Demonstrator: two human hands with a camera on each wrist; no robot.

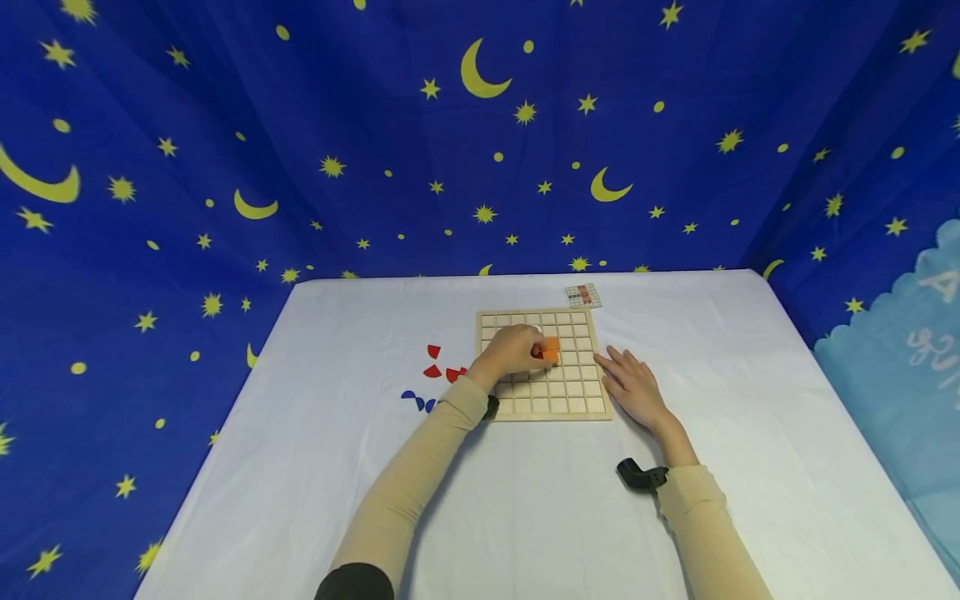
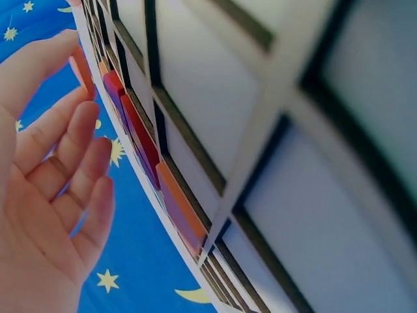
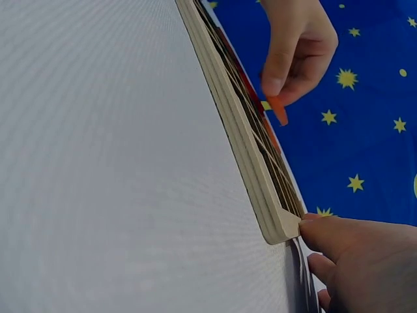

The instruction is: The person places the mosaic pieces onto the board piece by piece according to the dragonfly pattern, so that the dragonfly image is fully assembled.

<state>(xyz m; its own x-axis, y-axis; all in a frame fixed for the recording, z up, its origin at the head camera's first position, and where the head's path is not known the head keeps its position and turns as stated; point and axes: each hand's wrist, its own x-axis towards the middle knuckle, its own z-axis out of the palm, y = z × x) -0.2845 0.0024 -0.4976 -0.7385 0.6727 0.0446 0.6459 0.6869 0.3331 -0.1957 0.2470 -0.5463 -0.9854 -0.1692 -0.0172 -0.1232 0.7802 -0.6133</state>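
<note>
Fingers of your left hand (image 1: 513, 350): thumb and index finger are brought together, pinching one orange piece (image 2: 81, 70); the remaining fingers are slightly bent and hold nothing. Fingers of your right hand (image 1: 636, 390): extended and slightly spread, gripping nothing; one fingertip touches the right edge of the gridded wooden board (image 1: 551, 418).

Refer to the layout from left to right. Blue pieces (image 1: 408, 394) lie on the white cloth (image 1: 337, 500), left of the board near its lower corner. Just beyond them lie red pieces (image 1: 432, 372), some close to your left forearm. Your left hand reaches over the left half of the board. The pinched orange piece is above the middle of the grid; both wrist views show it tilted and raised off the surface. Below it, a second orange piece (image 2: 181, 202) and red inserts (image 2: 139, 130) sit in the grid; your hand hides part of this area in the head view. A printed card (image 1: 583, 296) lies at the far edge, near the right corner; you cannot tell whether it touches the frame. Your right hand rests beside the right edge, with a black wrist device (image 1: 640, 475) at its cuff.
</note>
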